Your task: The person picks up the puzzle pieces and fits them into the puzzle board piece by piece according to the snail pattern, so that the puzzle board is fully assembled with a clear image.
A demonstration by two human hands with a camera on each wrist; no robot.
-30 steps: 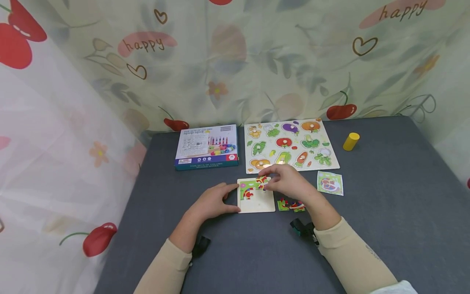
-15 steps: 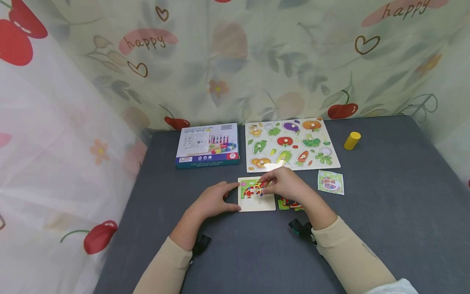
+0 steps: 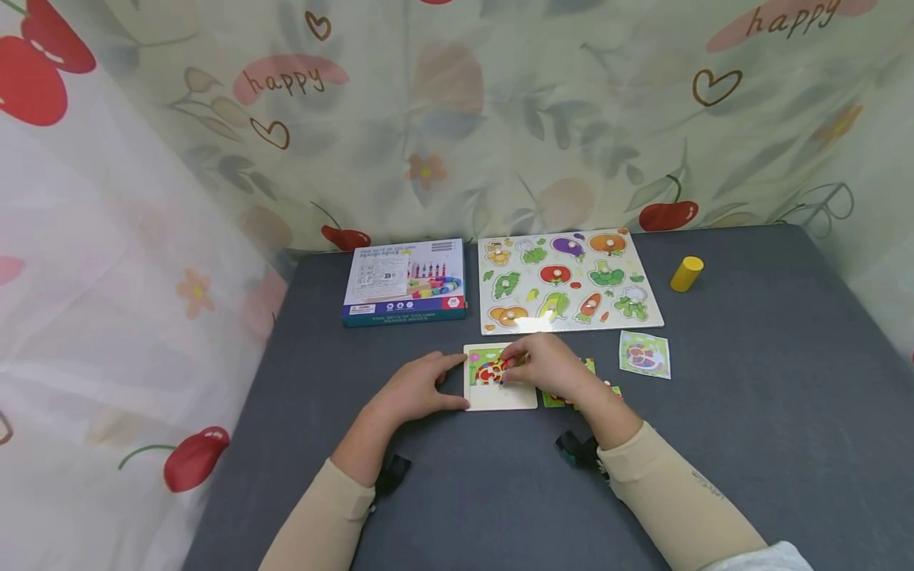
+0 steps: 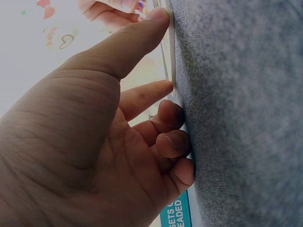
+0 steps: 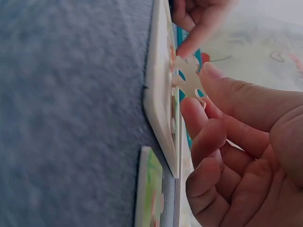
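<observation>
A small, pale jigsaw tray [image 3: 493, 400] lies at the middle of the table, with colourful pieces [image 3: 487, 370] filling part of its far side. My left hand [image 3: 408, 390] touches the tray's left edge with thumb and index finger stretched out; its other fingers are bent in the left wrist view. Above the tray's right part, my right hand [image 3: 551, 366] pinches a jigsaw piece [image 5: 190, 78] between thumb and fingers, its bare wooden side showing in the right wrist view. Loose jigsaw pieces [image 3: 554, 400] lie right of the tray, partly hidden under the right hand and wrist.
Behind the tray stand a flat printed box [image 3: 404, 283] and a vegetable puzzle board [image 3: 531, 293]. A picture card [image 3: 645, 355] lies to the right, with a yellow cylinder [image 3: 687, 274] farther back. A patterned curtain [image 3: 457, 119] hangs at the table's far edge.
My right hand has moved slightly left and down over the tray with the jigsaw piece. More of the loose pieces show beside the wrist. The left hand stays on the tray's edge.
</observation>
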